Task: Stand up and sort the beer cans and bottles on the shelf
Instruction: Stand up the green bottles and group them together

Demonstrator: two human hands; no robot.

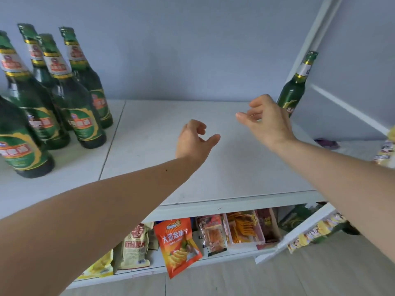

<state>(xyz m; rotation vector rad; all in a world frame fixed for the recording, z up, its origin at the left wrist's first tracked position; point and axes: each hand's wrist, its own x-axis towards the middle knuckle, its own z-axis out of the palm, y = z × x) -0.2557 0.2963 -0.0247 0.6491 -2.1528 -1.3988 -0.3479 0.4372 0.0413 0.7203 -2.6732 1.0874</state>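
Note:
Several dark green beer bottles with red and gold labels stand upright in a group at the left of the white shelf. A lighter green bottle stands alone at the back right corner. My right hand hovers just in front of that bottle with fingers apart and curled, partly hiding its lower body, and holds nothing. My left hand floats over the middle of the shelf, fingers loosely curled and apart, holding nothing. No cans are in view.
A lower shelf holds snack bags, among them an orange chip bag that hangs over its edge. A white upright post and a side shelf with yellow packets stand to the right. Below is a wood floor.

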